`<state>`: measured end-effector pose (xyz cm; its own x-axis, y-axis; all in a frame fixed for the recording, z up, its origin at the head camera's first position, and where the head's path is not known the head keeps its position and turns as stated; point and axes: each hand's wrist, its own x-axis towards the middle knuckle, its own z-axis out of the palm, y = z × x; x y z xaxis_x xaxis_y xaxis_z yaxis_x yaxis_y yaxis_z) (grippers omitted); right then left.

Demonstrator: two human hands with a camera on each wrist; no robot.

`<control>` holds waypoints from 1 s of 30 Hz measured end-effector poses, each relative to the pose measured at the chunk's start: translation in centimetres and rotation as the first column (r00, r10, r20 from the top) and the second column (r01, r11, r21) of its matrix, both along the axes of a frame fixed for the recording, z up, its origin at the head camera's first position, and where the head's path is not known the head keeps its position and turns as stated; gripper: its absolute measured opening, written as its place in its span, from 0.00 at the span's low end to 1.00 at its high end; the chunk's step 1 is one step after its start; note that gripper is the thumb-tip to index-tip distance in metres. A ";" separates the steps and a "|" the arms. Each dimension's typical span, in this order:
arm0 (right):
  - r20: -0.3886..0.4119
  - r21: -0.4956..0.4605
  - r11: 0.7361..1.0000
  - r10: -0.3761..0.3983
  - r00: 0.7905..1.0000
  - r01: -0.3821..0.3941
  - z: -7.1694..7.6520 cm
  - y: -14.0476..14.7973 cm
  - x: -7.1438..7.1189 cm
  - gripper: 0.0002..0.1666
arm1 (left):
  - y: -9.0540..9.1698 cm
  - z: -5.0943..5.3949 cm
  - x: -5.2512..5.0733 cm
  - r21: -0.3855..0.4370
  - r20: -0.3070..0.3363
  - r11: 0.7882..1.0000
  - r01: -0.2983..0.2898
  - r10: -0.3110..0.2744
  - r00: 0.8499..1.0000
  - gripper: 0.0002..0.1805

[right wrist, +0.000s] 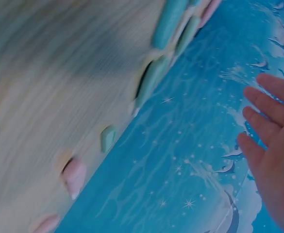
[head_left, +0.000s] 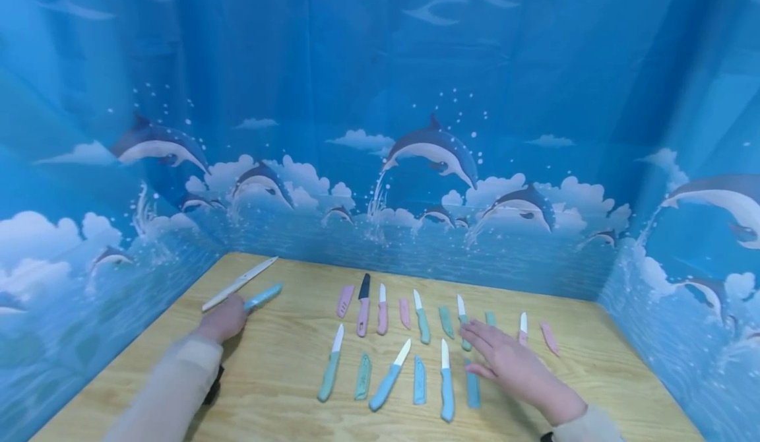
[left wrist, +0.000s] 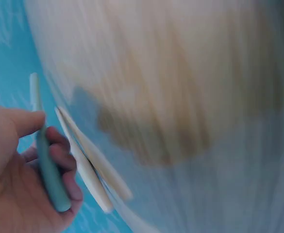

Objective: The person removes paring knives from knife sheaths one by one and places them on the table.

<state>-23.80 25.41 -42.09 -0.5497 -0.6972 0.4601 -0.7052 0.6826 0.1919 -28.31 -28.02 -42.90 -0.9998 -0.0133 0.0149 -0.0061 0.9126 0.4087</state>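
My left hand (head_left: 224, 318) is at the left of the table, its fingers curled round a slim light-blue object (left wrist: 49, 165) that looks like a knife in its cover; no bare blade shows. Just behind that hand lies a long white knife (head_left: 240, 285). My right hand (head_left: 516, 366) is spread palm down with straight fingers over the right part of the knife rows, holding nothing. Close to its fingertips lies a green-handled knife (head_left: 463, 323), partly hidden. A blue sheath (head_left: 473, 386) lies below its thumb.
Paring knives and sheaths lie in two rows on the wooden table (head_left: 273, 376). Among them are a dark-bladed pink knife (head_left: 363, 307), a blue-handled knife (head_left: 388, 379), a green sheath (head_left: 363, 377) and a pink sheath (head_left: 549, 338). A blue dolphin-print curtain (head_left: 380, 132) borders the table.
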 end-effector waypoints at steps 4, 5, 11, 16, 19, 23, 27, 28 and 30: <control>0.074 -0.031 0.997 -0.063 0.995 0.066 0.1 -0.8 0.5 0.40 | 1.9 0.0 -0.1 -0.035 -0.123 0.999 0.042 -0.046 0.991 0.12; 0.090 -0.032 0.996 -0.077 0.993 0.081 0.0 -1.0 0.6 0.41 | 2.4 0.2 0.0 -0.047 -0.150 0.997 0.054 -0.060 0.987 0.12; 0.119 -0.020 0.991 -0.133 0.984 0.136 0.1 -1.9 0.9 0.43 | 6.6 2.0 0.4 -0.126 -0.256 0.986 0.109 -0.139 0.957 0.09; 0.112 -0.046 0.990 -0.126 0.986 0.132 0.4 -2.7 1.1 0.44 | 11.2 3.1 1.6 -0.115 -0.307 0.983 0.144 -0.173 0.936 0.09; 0.121 -0.061 0.989 -0.127 0.984 0.135 0.5 -3.1 1.3 0.45 | 14.1 3.3 2.6 -0.104 -0.298 0.977 0.187 -0.210 0.931 0.10; 0.129 -0.064 0.986 -0.145 0.981 0.154 0.5 -3.3 1.5 0.47 | 17.1 3.6 3.9 -0.136 -0.289 0.956 0.260 -0.289 0.912 0.10; 0.135 -0.081 0.985 -0.141 0.981 0.153 0.5 -3.4 1.7 0.48 | 18.8 4.3 4.9 -0.150 -0.291 0.937 0.315 -0.346 0.892 0.10; 0.136 -0.084 0.985 -0.137 0.981 0.149 0.5 -3.4 1.7 0.49 | 19.1 4.5 5.0 -0.146 -0.286 0.934 0.326 -0.356 0.890 0.10; 0.131 -0.089 0.987 -0.125 0.983 0.137 0.5 -3.5 1.7 0.50 | 19.8 4.8 5.3 -0.144 -0.279 0.927 0.346 -0.373 0.885 0.12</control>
